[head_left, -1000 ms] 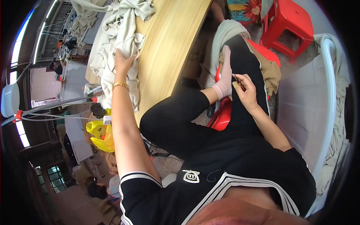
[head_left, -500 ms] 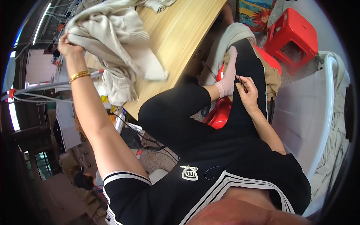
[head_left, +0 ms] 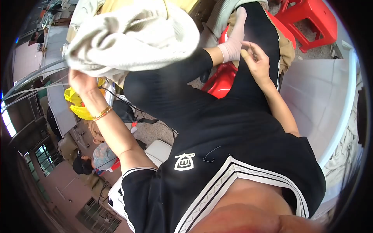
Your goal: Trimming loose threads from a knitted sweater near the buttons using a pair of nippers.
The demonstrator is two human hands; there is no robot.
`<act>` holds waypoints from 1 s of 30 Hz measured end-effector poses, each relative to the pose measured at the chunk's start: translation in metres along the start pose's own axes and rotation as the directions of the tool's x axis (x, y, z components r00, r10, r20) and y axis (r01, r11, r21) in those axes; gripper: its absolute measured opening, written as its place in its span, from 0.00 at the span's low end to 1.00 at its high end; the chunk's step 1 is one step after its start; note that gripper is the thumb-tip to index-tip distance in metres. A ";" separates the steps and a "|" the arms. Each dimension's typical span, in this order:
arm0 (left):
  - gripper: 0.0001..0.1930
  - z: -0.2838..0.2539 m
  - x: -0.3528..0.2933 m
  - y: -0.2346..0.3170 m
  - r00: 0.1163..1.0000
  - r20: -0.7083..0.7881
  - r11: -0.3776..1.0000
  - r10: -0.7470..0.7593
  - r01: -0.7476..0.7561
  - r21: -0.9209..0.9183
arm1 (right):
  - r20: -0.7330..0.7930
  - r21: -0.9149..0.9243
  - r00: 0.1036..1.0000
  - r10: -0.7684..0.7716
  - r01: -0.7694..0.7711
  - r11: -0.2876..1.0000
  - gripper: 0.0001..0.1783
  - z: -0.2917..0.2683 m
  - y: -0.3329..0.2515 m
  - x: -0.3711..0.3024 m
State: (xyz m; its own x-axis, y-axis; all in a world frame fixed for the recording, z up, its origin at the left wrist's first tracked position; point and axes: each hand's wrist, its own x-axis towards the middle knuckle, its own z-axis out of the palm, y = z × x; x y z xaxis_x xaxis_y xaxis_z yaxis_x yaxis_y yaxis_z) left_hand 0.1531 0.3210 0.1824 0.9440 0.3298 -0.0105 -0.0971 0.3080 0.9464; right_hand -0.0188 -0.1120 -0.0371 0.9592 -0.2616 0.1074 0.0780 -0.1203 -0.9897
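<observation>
A cream knitted garment (head_left: 143,40) is bunched in the air above my raised knee, its near part blurred by motion. My left hand (head_left: 82,82), with a gold bracelet at the wrist, grips its lower left edge; the fingertips are hidden behind the fabric. My right hand (head_left: 257,64) rests over my black-trousered leg beside my pink-socked foot (head_left: 233,44). Its fingers are curled round a slim dark tool (head_left: 254,57), mostly hidden in the palm, too small to name.
A pale wooden table (head_left: 184,5) stands ahead. To the right are a red plastic stool (head_left: 309,23) and a large whitish bin (head_left: 316,101), with more knitwear beyond its rim. A yellow plastic bag (head_left: 77,105) and cables lie left. Another person (head_left: 97,157) sits farther back.
My left hand has brought the cream garment off the table, nearer and over my knee. My right hand has stayed by my foot, its fingers slightly shifted. The view has moved.
</observation>
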 end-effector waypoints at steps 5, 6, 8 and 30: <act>0.25 -0.049 -0.016 -0.034 0.991 0.003 0.986 -0.132 0.131 0.103 | 0.269 0.083 0.959 -0.090 0.070 0.994 0.31 0.039 -0.020 0.012; 0.26 -0.053 -0.024 -0.034 0.999 0.050 0.973 -0.019 0.007 0.229 | 0.325 -0.029 0.939 -0.114 0.130 0.991 0.35 0.050 -0.032 0.017; 0.26 -0.054 -0.045 -0.048 0.933 -0.014 0.766 0.358 -0.285 0.576 | 0.455 0.039 0.887 -0.085 0.075 0.996 0.34 0.071 -0.040 0.030; 0.58 0.065 -0.023 -0.065 0.545 0.820 0.159 0.175 -0.837 0.523 | 0.302 0.937 0.838 -0.455 -0.174 0.302 0.20 0.042 -0.245 0.131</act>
State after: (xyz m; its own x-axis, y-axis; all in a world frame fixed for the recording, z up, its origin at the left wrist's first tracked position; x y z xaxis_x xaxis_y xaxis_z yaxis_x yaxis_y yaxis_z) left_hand 0.1580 0.2350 0.1419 0.7564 -0.4976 0.4246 -0.6409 -0.6938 0.3284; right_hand 0.0993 -0.0768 0.2157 0.8503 0.1245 0.5113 0.1116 0.9068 -0.4065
